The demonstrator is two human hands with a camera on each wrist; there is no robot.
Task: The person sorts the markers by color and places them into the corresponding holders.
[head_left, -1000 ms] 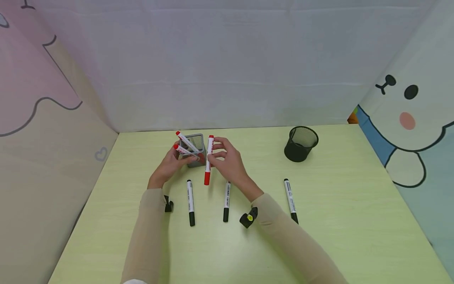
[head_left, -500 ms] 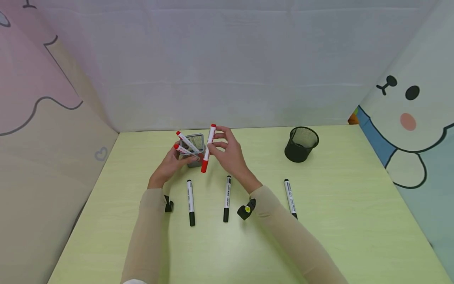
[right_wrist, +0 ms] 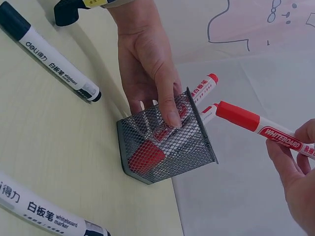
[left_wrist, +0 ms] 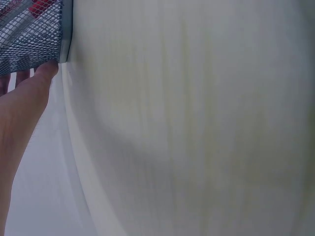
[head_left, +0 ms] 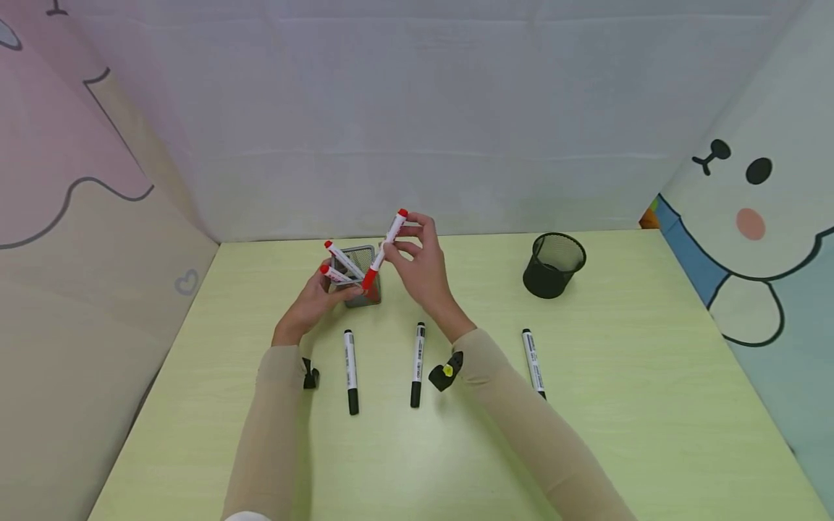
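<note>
My left hand (head_left: 311, 307) grips a square grey mesh pen holder (right_wrist: 184, 160) at its side, the thumb lying along one wall in the right wrist view. Inside lean two red whiteboard markers (head_left: 342, 256), their ends sticking out above the rim at the left. Between thumb and fingers, my right hand (head_left: 425, 271) pinches another red whiteboard marker (head_left: 394, 227). Its red cap points down at the holder's opening and overlaps the rim in the head view. In the left wrist view, only part of the holder and the left hand (left_wrist: 29, 96) shows.
Black whiteboard markers lie on the table (head_left: 619, 376): one on the left (head_left: 350, 369), one in the middle (head_left: 417, 365), one farther right (head_left: 532, 362) beside the right sleeve. A round black mesh pen holder (head_left: 550, 275) stands at the back right. A pale cloth hangs behind the table.
My right hand has moved up and away from me, tilting the red whiteboard marker so its cap now comes over the grey holder's rim. My left hand stays in place on the holder.
</note>
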